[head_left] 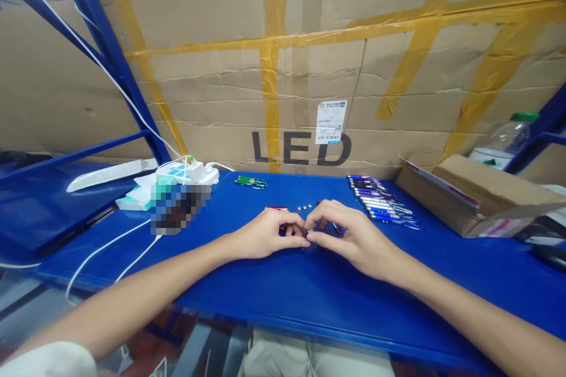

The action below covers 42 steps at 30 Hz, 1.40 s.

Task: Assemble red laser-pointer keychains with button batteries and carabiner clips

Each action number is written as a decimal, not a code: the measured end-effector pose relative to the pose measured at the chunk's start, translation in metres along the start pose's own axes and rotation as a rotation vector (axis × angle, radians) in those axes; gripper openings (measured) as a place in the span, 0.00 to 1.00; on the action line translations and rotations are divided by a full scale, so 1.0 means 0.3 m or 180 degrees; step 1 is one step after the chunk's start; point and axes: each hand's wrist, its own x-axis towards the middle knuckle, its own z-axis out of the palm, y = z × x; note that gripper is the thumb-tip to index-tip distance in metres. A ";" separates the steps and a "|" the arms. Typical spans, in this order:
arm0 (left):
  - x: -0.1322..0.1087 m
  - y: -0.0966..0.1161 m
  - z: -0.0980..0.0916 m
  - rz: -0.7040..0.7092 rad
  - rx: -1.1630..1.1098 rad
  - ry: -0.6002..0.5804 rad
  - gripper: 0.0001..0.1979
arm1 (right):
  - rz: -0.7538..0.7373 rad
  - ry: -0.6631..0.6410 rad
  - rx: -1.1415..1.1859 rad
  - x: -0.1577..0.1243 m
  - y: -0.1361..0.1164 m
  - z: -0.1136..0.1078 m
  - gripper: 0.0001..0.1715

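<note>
My left hand (pixel 269 234) and my right hand (pixel 349 234) meet fingertip to fingertip over the middle of the blue table. Between the thumb and index finger of my right hand is a small silver piece (pixel 310 232), mostly covered. The fingers of my left hand are curled in a pinch beside it; what they hold is hidden. Just beyond the fingertips lie several small silver discs (pixel 305 208), like button cells. A red metal piece (pixel 276 208) shows behind my left hand. Another red piece with a clip (pixel 337 227) lies partly under my right hand.
Several blue, purple and silver pen-like tubes with clips (pixel 378 200) lie in a row at right. Green ones (pixel 250 181) lie at the back. An open cardboard box (pixel 477 194) stands far right, a white power strip (pixel 188 172) with cables at left. Tall cardboard (pixel 221 94) backs the table.
</note>
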 end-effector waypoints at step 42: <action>0.009 -0.021 -0.002 -0.0435 -0.0114 0.0503 0.15 | 0.0348 -0.0759 -0.1205 -0.011 0.036 -0.005 0.06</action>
